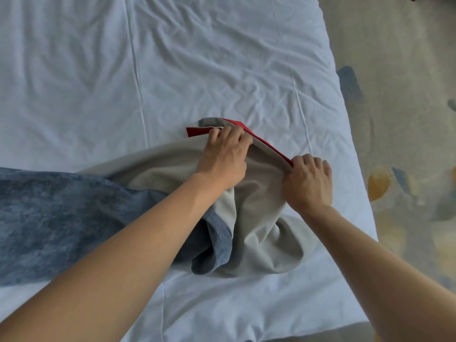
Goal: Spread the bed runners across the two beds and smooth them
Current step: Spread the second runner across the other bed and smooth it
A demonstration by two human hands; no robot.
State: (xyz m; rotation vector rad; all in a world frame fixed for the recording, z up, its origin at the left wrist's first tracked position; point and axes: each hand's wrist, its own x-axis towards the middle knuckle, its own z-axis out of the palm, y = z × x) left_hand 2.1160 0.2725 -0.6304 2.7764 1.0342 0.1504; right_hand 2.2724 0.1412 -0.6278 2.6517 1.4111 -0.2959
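Observation:
A bed runner [49, 218] lies across the white bed [222, 58]. Its mottled blue face shows on the left. Its right end is bunched and turned over, showing a grey lining [261, 243] and a red end band [271, 148]. My left hand [224, 156] grips the red-edged end at its far corner. My right hand [308, 181] pinches the same edge nearer the bed's right side. Both hands hold the edge slightly lifted off the sheet.
The white sheet is creased, with a raised seam [138, 77] running away from me. The bed's right edge [345, 114] drops to a beige carpet [407, 95] patterned with blue and yellow patches.

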